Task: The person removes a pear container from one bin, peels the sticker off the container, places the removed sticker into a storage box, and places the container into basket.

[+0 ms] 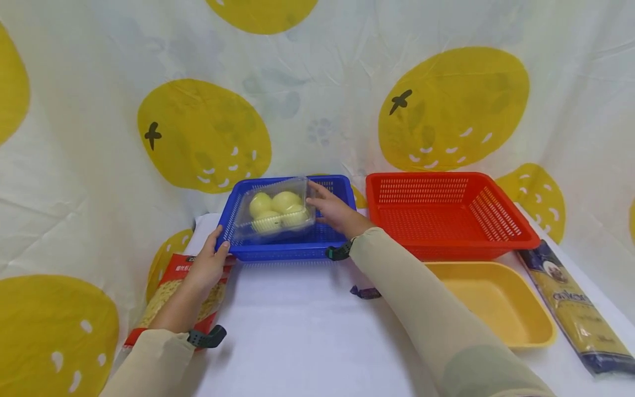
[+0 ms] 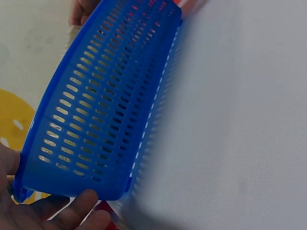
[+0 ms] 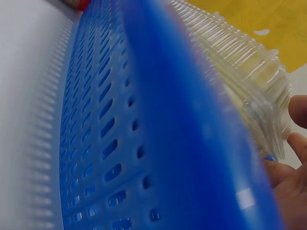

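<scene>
In the head view, a clear plastic box of several round pale-yellow fruits [image 1: 286, 202] sits tilted inside the blue basket [image 1: 292, 253]. My right hand [image 1: 334, 210] holds the box at its right end. The right wrist view shows those fingers [image 3: 283, 172] by the clear box's ridged edge [image 3: 240, 57], partly behind the blurred blue rim. My left hand [image 1: 208, 264] grips the basket's front left corner. In the left wrist view, its thumb [image 2: 8, 160] is at the rim, with the other fingers against the slotted outer wall [image 2: 96, 115].
A red basket [image 1: 446, 251] stands to the right, with a yellow tray [image 1: 496, 303] in front. A long pasta packet [image 1: 575, 309] lies at the far right. Beside my left forearm is a red pasta bag [image 1: 166, 289]. A small dark wrapped item [image 1: 366, 293] lies near my right sleeve.
</scene>
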Available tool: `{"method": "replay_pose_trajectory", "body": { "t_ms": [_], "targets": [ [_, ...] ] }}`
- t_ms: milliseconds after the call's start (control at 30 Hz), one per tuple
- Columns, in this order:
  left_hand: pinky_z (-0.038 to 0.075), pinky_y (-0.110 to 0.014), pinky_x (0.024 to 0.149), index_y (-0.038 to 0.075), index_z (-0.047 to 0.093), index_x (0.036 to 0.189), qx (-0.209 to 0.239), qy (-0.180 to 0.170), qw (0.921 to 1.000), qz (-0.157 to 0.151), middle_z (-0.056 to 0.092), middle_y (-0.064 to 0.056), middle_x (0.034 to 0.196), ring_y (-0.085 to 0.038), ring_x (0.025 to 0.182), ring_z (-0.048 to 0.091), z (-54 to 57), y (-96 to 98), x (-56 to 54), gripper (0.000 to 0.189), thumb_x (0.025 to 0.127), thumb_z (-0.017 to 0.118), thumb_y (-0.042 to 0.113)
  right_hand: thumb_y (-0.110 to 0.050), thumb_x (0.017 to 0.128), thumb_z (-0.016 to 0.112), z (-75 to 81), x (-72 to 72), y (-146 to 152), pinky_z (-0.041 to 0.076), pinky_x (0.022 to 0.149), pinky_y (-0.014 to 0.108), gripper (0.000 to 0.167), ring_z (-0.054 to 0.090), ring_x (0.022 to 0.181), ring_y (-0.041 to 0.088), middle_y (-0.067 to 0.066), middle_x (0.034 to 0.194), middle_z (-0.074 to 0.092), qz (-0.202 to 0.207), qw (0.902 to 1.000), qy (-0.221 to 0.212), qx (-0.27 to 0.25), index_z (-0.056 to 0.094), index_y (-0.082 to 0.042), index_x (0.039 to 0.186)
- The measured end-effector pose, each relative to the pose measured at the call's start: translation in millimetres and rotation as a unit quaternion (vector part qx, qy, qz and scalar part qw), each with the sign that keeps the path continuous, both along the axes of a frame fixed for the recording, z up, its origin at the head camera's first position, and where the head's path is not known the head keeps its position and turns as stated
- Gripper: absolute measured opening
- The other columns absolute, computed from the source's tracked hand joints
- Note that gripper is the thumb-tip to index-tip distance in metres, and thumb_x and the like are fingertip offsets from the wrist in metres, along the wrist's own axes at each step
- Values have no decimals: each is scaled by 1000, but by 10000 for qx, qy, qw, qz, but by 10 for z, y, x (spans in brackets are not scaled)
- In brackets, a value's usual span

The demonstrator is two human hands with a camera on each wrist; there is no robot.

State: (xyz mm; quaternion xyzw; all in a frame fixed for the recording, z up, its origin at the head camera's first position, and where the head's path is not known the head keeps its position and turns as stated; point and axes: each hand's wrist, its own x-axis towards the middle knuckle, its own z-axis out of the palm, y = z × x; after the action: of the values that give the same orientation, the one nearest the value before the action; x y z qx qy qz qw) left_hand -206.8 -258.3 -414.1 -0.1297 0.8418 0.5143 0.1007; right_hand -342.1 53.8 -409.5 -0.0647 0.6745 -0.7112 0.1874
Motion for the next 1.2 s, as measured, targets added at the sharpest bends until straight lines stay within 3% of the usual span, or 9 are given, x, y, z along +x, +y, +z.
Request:
{"method": "replay_pose_trajectory", "body": {
  "t_ms": [300,700,1200],
  "targets": [
    [45,-63,115,44,-3,171,12,56,10000,-51,30,-23,169,-44,141,49,-5,-5,-1,67,118,36,40,-9,108,58,34,32,29,32,120,70,69,16,158,49,12,177,16,-121,9990,-374,-216,30,-24,170],
    [46,-63,114,42,-4,171,-12,114,9999,-76,30,-24,170,-45,142,48,7,-7,22,66,118,35,40,-6,110,53,37,39,4,36,119,67,67,37,150,48,17,170,30,-141,9980,-620,-62,28,-23,170],
    [49,-62,111,41,-3,172,-13,172,9998,-31,35,-25,166,-45,139,51,-10,-4,28,66,118,35,39,-1,109,49,7,46,-17,33,124,61,70,39,151,46,18,173,24,-150,9973,-622,350,23,-20,171]
  ]
}}
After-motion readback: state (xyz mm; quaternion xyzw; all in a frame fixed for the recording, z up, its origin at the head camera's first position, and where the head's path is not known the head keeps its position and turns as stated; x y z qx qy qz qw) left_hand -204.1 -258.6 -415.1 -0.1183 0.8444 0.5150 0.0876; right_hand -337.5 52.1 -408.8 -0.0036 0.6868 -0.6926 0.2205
